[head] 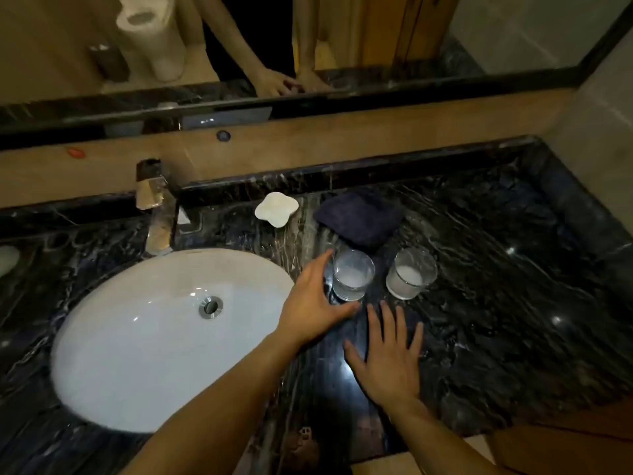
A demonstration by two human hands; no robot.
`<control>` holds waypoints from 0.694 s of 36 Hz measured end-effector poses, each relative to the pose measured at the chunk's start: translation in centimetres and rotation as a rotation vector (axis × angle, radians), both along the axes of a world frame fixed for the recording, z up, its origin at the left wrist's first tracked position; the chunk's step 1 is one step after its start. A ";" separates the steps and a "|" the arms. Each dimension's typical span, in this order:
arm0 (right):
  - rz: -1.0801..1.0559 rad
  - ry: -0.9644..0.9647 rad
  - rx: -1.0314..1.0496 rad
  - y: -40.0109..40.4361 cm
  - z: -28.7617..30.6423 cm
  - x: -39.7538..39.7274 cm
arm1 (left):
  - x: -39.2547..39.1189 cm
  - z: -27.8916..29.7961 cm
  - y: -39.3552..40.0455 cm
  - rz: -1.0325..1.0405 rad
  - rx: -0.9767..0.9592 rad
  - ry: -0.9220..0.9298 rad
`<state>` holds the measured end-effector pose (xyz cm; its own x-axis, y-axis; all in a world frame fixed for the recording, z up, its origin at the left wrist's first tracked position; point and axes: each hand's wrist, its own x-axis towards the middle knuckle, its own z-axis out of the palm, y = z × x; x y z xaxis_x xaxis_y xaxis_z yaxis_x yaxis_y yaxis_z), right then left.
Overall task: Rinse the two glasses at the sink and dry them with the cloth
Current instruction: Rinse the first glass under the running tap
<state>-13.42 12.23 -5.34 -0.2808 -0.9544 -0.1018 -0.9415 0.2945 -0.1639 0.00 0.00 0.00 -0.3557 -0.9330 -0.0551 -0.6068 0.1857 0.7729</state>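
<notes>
Surface: a dark, white-veined marble countertop (496,286), glossy, with bright light reflections. A white oval undermount basin (144,344) is set into its left part, with a chrome drain (210,307) at the centre. A chrome faucet (156,207) stands behind the basin. A wooden ledge (342,145) runs along the back, with a mirror (308,36) above it showing paper rolls and the person's reflected arms.

Task items: two short clear glasses stand upright on the counter right of the basin, near each other but apart. The left glass (352,275) and the right glass (410,273) each show a whitish residue or liquid low inside; which one cannot be told. A folded dark cloth (359,217) lies just behind them. A white lobed dish (276,209) sits left of the cloth.

Hands: the left hand (317,299) is spread, thumb and fingers curved around the left glass's near side; contact cannot be confirmed. The right hand (390,354) lies flat, fingers splayed, holding nothing, on the counter in front of the glasses.

Obscured: a pale object (7,258) at the left edge is cut off. Room lighting is dim.
</notes>
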 end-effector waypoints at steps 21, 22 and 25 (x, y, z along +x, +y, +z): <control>0.020 0.023 0.003 -0.3 -0.2 -0.2 | -2.9 -1.0 -0.7 0.117 0.158 0.190; 0.021 0.027 0.010 -0.3 -0.1 -0.2 | -3.0 -1.1 -0.7 0.122 0.161 0.188; 0.021 0.031 0.018 -0.3 0.0 -0.1 | -3.0 -1.0 -0.8 0.121 0.158 0.178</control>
